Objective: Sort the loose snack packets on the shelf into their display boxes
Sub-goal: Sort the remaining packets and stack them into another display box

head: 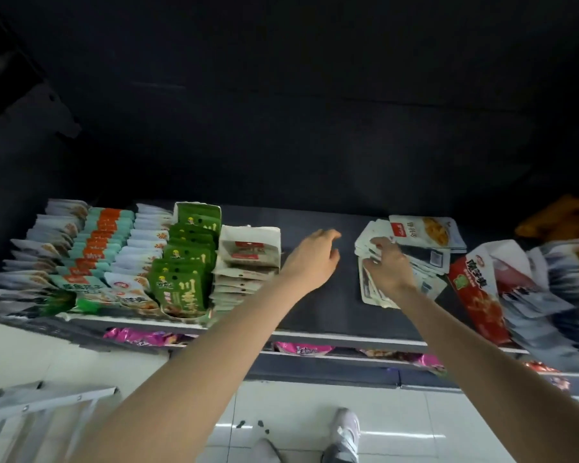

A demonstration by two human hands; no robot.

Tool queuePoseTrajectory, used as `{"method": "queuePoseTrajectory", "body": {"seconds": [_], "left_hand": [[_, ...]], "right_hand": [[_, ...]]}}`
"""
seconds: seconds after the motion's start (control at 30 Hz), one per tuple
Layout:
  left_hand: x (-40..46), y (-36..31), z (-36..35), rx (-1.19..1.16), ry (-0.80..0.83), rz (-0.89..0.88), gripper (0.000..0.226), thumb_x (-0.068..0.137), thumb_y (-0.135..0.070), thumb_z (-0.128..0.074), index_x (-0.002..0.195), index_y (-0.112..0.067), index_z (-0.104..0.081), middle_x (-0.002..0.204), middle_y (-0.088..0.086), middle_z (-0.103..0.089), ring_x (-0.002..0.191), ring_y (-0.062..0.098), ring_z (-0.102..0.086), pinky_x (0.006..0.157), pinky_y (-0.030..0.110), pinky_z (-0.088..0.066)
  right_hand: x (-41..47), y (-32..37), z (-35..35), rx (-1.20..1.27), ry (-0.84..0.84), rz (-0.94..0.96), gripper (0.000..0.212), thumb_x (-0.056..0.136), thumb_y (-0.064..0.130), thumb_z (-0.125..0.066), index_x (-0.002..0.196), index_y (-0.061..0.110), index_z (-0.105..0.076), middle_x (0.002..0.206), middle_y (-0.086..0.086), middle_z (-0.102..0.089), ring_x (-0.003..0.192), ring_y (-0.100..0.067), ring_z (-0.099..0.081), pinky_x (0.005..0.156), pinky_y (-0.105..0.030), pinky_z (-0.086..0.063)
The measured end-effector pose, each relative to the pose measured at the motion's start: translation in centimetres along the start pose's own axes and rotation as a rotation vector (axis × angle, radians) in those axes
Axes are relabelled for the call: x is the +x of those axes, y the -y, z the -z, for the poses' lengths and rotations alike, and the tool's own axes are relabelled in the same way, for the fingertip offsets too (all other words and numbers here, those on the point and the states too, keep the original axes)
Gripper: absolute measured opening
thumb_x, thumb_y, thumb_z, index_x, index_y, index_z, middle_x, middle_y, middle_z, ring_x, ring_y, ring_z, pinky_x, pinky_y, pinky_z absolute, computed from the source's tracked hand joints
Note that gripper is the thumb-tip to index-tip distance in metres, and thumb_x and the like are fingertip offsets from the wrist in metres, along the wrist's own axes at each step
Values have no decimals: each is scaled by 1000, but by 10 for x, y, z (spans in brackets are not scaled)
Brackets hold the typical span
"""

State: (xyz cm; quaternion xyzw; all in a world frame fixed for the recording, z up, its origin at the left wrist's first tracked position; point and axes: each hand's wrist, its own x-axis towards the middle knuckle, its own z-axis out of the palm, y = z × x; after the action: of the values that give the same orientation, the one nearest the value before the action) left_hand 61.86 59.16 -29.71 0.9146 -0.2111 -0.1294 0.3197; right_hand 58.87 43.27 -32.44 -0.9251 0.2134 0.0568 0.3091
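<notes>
Loose packets (pixel 378 259) under right-hand (pixel 390 269) grip

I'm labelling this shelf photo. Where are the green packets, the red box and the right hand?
green packets (pixel 178 289): head view, front packet's face.
red box (pixel 475 292): head view, its printed side.
right hand (pixel 388 267): head view, back of hand.

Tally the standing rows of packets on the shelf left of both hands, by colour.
White rows: 2
Teal-and-orange row: 1
Green row: 1
Cream row: 1
Total: 5
</notes>
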Motion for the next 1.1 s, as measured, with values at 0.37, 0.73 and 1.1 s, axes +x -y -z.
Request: {"method": "queuePoseTrajectory", "body": {"seconds": [0.37,0.73,1.1], "left_hand": [[89,-1,-114,199,396,47,74,95,-27,-43,149,-17,6,158,0,8,146,20,3,120,34,-8],[69,-7,-104,-394,157,325,28,95,-22,-42,115,-14,-61,118,8,-63,111,25,-58,93,32,-45],[3,-19,30,-303,-278,121,21,97,-13,-40,98,-4,-58,93,5,-65,81,19,-59,65,30,-42]], "right_hand": [[104,-109,27,-371,106,-77,99,75,35,-75,149,15,-13,156,-12,-12,144,-30,-12,118,-45,-17],[55,-88,4,-553,-196,416,30,89,20,-48,67,9,-66,53,-11,-62,47,-27,-62,42,-25,-42],[-11,33,32,440,-71,339,30,84,12,-65,108,28,-57,122,9,-50,108,-1,-51,93,-29,-49]]}}
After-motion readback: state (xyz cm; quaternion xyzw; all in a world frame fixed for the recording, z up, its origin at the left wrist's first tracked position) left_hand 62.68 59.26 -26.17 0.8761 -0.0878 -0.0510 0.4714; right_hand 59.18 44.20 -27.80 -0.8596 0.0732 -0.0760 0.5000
